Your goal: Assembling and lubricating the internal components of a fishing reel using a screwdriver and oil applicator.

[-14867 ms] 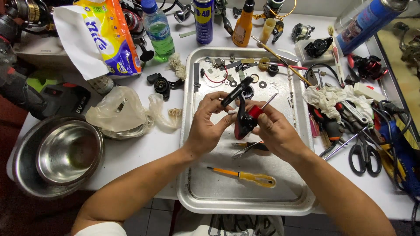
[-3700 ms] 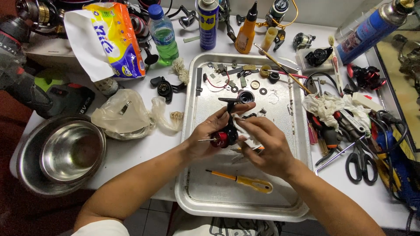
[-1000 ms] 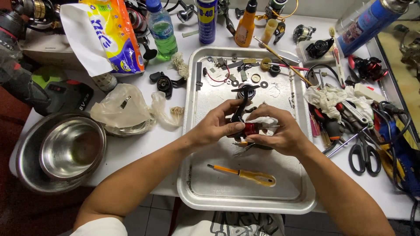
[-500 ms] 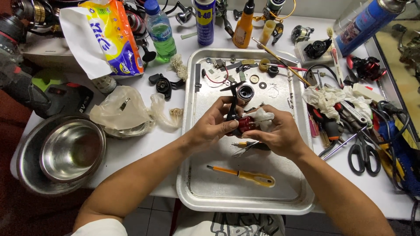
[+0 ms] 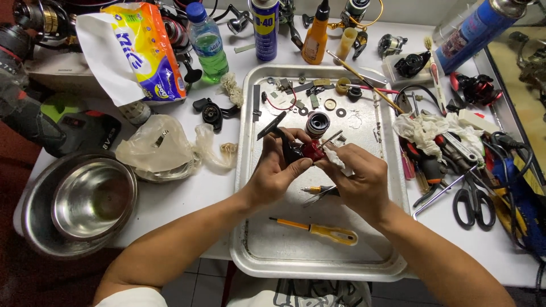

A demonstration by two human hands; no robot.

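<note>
From the head view, we saw our left hand (image 5: 278, 173) and right hand (image 5: 355, 176) draw closer together than half a second before, both closed around the red-and-black fishing reel (image 5: 304, 150) above the metal tray (image 5: 318, 256), the right also pinching a white cloth (image 5: 341, 162), so wiping went on.

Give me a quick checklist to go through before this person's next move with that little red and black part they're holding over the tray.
1. Part held firmly: ok. The left hand and right hand both grip the red and black reel body.
2. Part over the metal tray, so that dropped bits land inside: ok.
3. White cloth in the right hand's fingers: ok.
4. Screwdriver within reach: ok. The yellow-handled screwdriver lies in the tray below the hands.
5. Small loose parts kept together: ok, at the tray's far end.
6. Every screw accounted for: cannot tell, too small.
</note>
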